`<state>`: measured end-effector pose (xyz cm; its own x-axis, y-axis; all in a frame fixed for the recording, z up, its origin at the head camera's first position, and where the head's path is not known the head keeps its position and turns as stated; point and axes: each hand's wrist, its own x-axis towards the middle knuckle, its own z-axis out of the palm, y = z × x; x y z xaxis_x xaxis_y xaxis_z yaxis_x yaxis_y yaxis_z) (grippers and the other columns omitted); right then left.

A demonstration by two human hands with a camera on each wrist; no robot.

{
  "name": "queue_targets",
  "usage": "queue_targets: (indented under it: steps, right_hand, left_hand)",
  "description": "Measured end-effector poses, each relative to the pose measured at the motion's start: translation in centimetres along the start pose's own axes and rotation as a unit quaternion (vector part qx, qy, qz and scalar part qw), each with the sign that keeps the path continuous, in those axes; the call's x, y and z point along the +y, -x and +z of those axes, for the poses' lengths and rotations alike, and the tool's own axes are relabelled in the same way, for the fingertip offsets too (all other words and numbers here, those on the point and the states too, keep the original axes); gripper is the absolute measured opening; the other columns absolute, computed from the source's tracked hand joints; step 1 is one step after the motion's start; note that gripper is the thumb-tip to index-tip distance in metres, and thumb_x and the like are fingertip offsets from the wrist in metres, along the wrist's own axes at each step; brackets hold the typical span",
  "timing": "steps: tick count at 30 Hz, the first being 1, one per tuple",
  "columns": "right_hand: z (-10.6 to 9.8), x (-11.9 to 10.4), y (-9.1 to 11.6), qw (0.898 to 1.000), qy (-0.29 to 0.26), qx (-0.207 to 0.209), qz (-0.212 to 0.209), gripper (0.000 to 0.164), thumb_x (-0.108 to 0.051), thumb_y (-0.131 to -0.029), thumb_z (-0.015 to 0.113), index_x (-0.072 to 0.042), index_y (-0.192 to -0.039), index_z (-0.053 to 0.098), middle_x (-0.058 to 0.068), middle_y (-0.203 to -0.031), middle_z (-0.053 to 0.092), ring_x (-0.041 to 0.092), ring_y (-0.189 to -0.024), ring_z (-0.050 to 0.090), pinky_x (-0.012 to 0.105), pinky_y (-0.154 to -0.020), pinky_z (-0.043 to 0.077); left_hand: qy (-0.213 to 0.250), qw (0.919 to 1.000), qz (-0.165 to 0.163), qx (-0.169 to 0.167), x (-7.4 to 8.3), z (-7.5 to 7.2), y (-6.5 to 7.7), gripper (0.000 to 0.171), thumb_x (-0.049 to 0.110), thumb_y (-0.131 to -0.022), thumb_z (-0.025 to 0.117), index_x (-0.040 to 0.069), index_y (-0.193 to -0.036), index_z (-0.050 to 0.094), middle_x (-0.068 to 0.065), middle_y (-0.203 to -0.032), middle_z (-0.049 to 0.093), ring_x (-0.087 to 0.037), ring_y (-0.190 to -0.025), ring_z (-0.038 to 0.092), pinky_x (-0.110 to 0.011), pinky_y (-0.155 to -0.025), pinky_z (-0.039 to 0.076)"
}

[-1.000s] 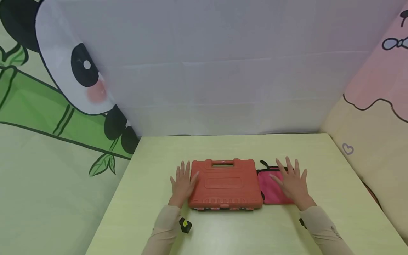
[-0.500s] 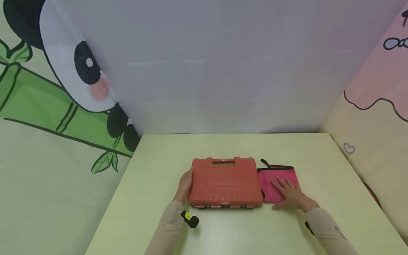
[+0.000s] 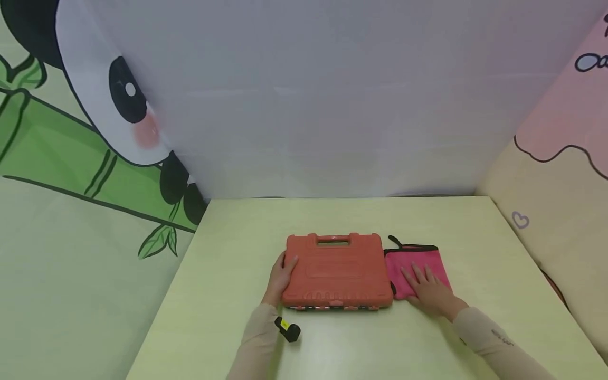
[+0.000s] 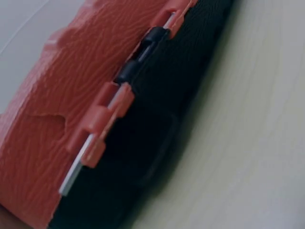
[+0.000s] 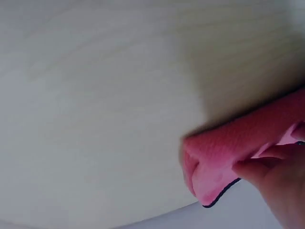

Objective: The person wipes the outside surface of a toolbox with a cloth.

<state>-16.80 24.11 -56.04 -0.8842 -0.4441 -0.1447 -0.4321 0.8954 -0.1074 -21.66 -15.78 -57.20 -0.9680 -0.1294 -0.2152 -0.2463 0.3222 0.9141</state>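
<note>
1. Head view: both hands are on something here, over a pale worktop (image 3: 237,232). The left hand (image 3: 279,278) has the left edge of the red case (image 3: 339,272), thumb over the top, fingers down the side; looks like a steadying hold. Whether the fingertips reach underneath, can't tell. The case lies flat near the middle, handle (image 3: 333,237) at the far side. Just to its right, too close to judge contact, is the pink pouch (image 3: 404,261), black strap (image 3: 395,241) at its far left corner. And the right hand (image 3: 433,295) is on that, fingers apart against the fabric, perhaps keeping it in place. Side by side like this, each item seems within easy reach of its own hand. Behind, a pale backdrop (image 3: 294,121); a cartoon panda (image 3: 90,79) to the left, a pink and cream wall (image 3: 560,121) to the right.

2. Left wrist: close on the case's near side, red above a dark base (image 4: 143,124), a metal rod (image 4: 76,167) showing at the hinge. Only a sliver in the lower corner, probably hand; no reading the fingers from here.

3. Right wrist: fingertips touching the pouch, soft cloth bulging beside them. Faintly grained worktop stretches away, with a shadow alongside.
</note>
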Motion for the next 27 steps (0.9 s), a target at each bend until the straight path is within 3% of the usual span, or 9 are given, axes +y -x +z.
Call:
queue_targets:
  steps: [5,7,10,12,14,18,21,24,27]
  right_hand:
    - [-1.0,-0.1,-0.4,0.999,0.038,-0.012,-0.012,0.061,-0.023,-0.083,0.064,0.000,-0.135,0.041,0.032,-0.136,0.038,0.060,-0.118,0.035,0.049,-0.069,0.054]
    - [-1.6,0.1,-0.6,1.000,0.026,-0.005,-0.016,0.054,-0.018,-0.083,0.064,0.002,-0.129,0.046,0.031,-0.130,0.046,0.056,-0.113,0.044,0.049,-0.069,0.054]
    - [-3.0,0.8,-1.1,0.999,-0.027,0.029,-0.010,0.031,-0.012,-0.084,0.060,0.003,-0.110,0.054,0.020,-0.098,0.063,0.038,-0.089,0.062,0.043,-0.065,0.053]
    - [-4.4,1.4,-1.4,0.996,-0.076,0.053,0.009,0.014,-0.009,-0.086,0.056,0.000,-0.096,0.053,0.010,-0.075,0.059,0.024,-0.069,0.058,0.036,-0.062,0.049]
    - [-5.8,1.7,-1.7,0.989,-0.124,0.071,0.036,0.007,-0.010,-0.088,0.053,-0.003,-0.089,0.051,0.003,-0.065,0.050,0.016,-0.061,0.048,0.030,-0.057,0.040]
    - [-8.8,1.2,-2.0,0.975,-0.193,0.088,0.067,0.013,-0.009,-0.091,0.051,0.003,-0.096,0.052,0.007,-0.072,0.055,0.017,-0.065,0.049,0.029,-0.058,0.039]
    - [-10.7,-0.2,-2.0,0.969,-0.211,0.107,0.069,0.018,-0.008,-0.092,0.050,0.006,-0.103,0.053,0.013,-0.081,0.061,0.021,-0.069,0.054,0.032,-0.061,0.044]
    - [-12.4,-1.8,-2.8,0.970,-0.200,0.117,0.069,0.021,-0.008,-0.092,0.049,0.007,-0.105,0.051,0.016,-0.083,0.062,0.023,-0.070,0.057,0.036,-0.061,0.047]
    - [-12.9,-4.3,-3.5,0.979,-0.154,0.118,0.065,0.027,-0.011,-0.091,0.051,0.006,-0.111,0.050,0.014,-0.079,0.062,0.022,-0.065,0.055,0.037,-0.059,0.048]
  left_hand:
    - [0.016,0.9999,-0.001,0.001,0.4,-0.2,0.1,0.072,0.047,-0.091,0.051,0.003,-0.143,0.028,-0.021,-0.143,0.036,-0.036,-0.131,0.036,-0.049,-0.107,0.031]
    - [0.023,0.9997,-0.008,-0.003,0.6,-0.1,0.2,0.072,0.046,-0.091,0.051,0.004,-0.144,0.028,-0.021,-0.144,0.036,-0.035,-0.131,0.036,-0.048,-0.107,0.031]
    - [0.034,0.9992,-0.019,-0.001,0.7,-0.1,0.4,0.073,0.046,-0.090,0.052,0.005,-0.144,0.027,-0.020,-0.143,0.037,-0.034,-0.130,0.038,-0.049,-0.107,0.032]
    - [0.039,0.9989,-0.023,0.004,0.6,-0.2,0.5,0.073,0.046,-0.089,0.054,0.005,-0.144,0.027,-0.020,-0.143,0.037,-0.033,-0.129,0.039,-0.048,-0.106,0.033]
    - [0.043,0.9987,-0.027,0.008,0.5,-0.2,0.6,0.074,0.047,-0.089,0.054,0.005,-0.144,0.027,-0.019,-0.142,0.038,-0.033,-0.129,0.040,-0.048,-0.106,0.033]
    - [0.048,0.9984,-0.030,0.007,0.2,-0.5,0.8,0.076,0.047,-0.088,0.056,0.005,-0.144,0.026,-0.018,-0.144,0.036,-0.031,-0.132,0.037,-0.046,-0.108,0.031]
    - [0.049,0.9984,-0.028,0.006,0.1,-1.0,1.0,0.077,0.046,-0.088,0.056,0.004,-0.144,0.024,-0.018,-0.146,0.035,-0.031,-0.134,0.034,-0.045,-0.109,0.030]
    - [0.049,0.9983,-0.028,0.011,0.2,-1.0,0.8,0.077,0.045,-0.088,0.056,0.003,-0.144,0.024,-0.018,-0.146,0.034,-0.031,-0.134,0.034,-0.044,-0.109,0.030]
    - [0.043,0.9986,-0.028,0.014,0.3,-0.9,0.6,0.077,0.046,-0.088,0.055,0.003,-0.144,0.024,-0.018,-0.145,0.035,-0.031,-0.133,0.035,-0.044,-0.109,0.031]
